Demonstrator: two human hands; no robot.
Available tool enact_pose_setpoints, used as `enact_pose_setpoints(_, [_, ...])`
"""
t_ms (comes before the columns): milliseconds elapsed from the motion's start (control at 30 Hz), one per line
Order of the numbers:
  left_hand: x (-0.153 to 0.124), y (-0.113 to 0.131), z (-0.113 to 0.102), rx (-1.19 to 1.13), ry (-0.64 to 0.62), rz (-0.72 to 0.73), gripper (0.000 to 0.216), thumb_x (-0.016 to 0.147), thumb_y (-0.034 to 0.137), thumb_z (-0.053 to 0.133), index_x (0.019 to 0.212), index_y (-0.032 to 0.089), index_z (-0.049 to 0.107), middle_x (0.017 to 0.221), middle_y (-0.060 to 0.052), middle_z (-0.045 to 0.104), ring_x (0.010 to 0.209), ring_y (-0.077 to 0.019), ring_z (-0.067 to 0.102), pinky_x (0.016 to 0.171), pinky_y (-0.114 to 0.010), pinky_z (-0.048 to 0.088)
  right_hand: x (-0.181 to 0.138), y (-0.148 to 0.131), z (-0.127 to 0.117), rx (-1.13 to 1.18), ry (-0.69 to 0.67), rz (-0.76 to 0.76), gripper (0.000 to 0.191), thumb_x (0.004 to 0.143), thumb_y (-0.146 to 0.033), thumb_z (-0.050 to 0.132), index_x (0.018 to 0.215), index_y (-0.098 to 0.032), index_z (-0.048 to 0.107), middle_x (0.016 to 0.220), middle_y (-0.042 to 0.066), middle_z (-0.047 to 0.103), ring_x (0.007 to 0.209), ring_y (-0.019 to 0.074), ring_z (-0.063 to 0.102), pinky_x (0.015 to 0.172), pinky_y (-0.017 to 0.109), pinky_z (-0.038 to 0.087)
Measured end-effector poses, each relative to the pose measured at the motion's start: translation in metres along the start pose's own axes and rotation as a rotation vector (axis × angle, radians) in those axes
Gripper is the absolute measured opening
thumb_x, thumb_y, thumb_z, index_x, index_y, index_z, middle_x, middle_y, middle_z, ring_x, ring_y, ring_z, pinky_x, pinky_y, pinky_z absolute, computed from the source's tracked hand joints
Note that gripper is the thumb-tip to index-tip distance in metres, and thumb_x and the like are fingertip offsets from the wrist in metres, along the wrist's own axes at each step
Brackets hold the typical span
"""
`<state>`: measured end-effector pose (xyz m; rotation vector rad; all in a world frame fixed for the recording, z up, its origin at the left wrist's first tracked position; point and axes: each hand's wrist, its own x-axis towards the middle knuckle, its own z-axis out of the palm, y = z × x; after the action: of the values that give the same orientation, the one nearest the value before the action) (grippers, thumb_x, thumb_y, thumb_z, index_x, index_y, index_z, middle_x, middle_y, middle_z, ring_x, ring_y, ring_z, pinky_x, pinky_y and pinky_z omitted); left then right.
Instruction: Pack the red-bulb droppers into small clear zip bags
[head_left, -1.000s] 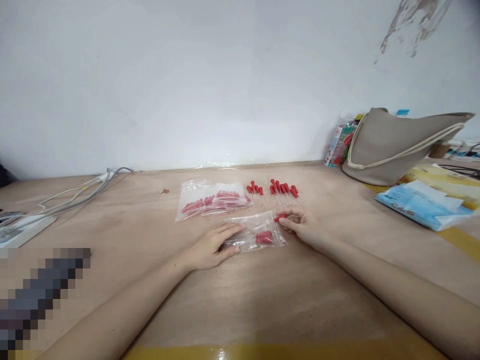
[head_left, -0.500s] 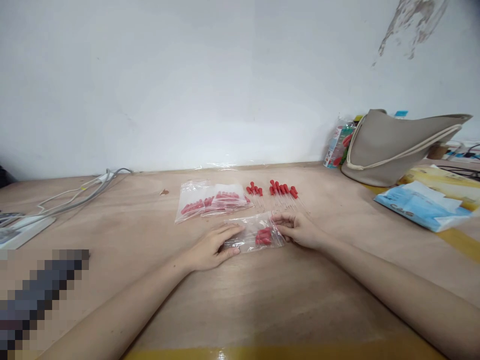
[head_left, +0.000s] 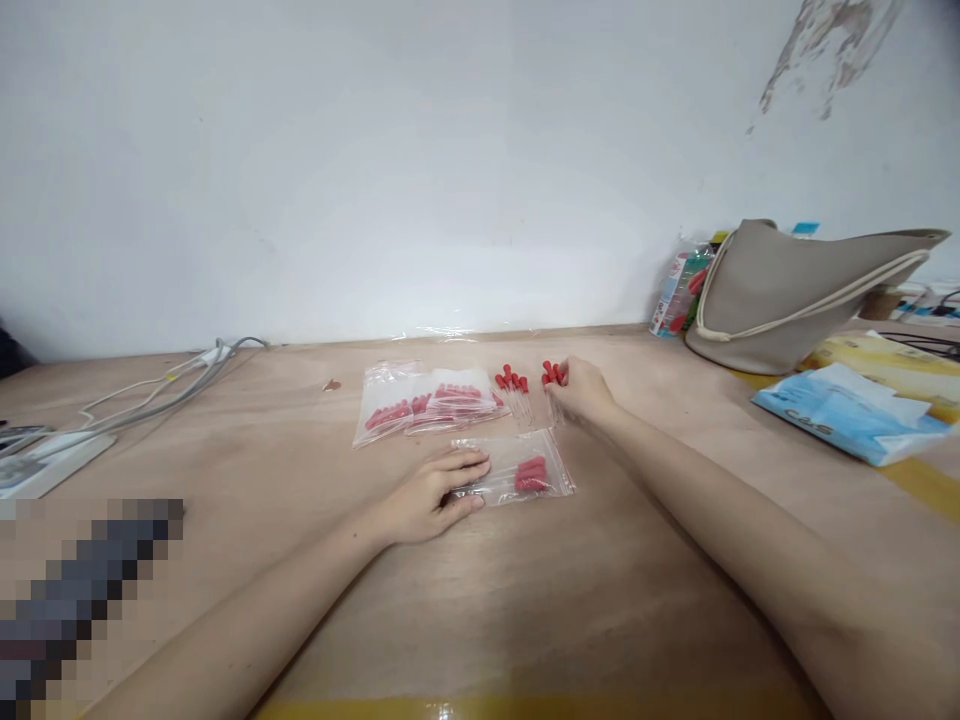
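While the clear bag [head_left: 517, 470] lies flat at the table's [head_left: 600, 600] middle, long axis left to right, its red-capped droppers [head_left: 529, 474] point likewise. Left hand [head_left: 431, 495] presses it, fingers spread; right hand [head_left: 579, 390] pinches loose droppers [head_left: 553, 374] just beyond

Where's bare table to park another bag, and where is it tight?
Bare wood lies between the cables and the filled bags, and in front of both forearms near the table edge. It is tight around the open bag under the left hand, and by the loose droppers at the right hand. The tissue pack and grey bag fill the right.
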<state>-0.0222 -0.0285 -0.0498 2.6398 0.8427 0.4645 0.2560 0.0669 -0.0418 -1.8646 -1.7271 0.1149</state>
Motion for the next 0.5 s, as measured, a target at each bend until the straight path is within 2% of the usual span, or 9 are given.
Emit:
enact_pose_setpoints(133, [0.000,0.000,0.001,0.006,-0.003,0.022,0.043,0.089,0.033,0.046,0.130,0.022,0.044,0.134,-0.008,0.044,0.125,-0.0227,0.040,0.104,-0.042,0.033,0.008,-0.008,0.010,-0.061,-0.060,0.085,0.027,0.073,-0.024,0.054,0.097,-0.012,0.054,0.091,0.016,0.063,0.081,0.0224,0.060,0.064,0.028,0.042])
enact_pose_setpoints(300, [0.000,0.002,-0.001,0.020,-0.007,0.021,0.043,0.089,0.034,0.046,0.130,0.022,0.045,0.134,-0.008,0.045,0.125,-0.0234,0.039,0.104,-0.043,0.033,0.003,-0.012,-0.001,0.028,-0.050,0.057,0.037,0.075,-0.017,0.049,0.111,-0.009,0.046,0.088,0.016,0.063,0.081,0.0232,0.060,0.068,0.030,0.043])
enact_pose_setpoints(400, [0.000,0.003,-0.002,0.029,-0.012,0.017,0.043,0.089,0.034,0.045,0.130,0.022,0.044,0.134,-0.008,0.044,0.125,-0.0223,0.039,0.104,-0.041,0.033,-0.014,-0.005,-0.012,0.324,-0.013,0.022,0.050,0.075,-0.017,0.048,0.121,-0.011,0.032,0.074,0.005,0.060,0.065,0.0177,0.059,0.060,0.028,0.045])
enact_pose_setpoints(500, [0.000,0.004,-0.002,0.040,-0.012,0.009,0.043,0.089,0.035,0.044,0.130,0.021,0.044,0.134,-0.008,0.044,0.124,-0.0216,0.040,0.104,-0.040,0.033,-0.041,0.006,-0.015,0.717,-0.024,0.141,0.049,0.073,-0.019,0.047,0.117,-0.018,0.027,0.063,-0.006,0.049,0.044,0.0117,0.051,0.042,0.024,0.043])
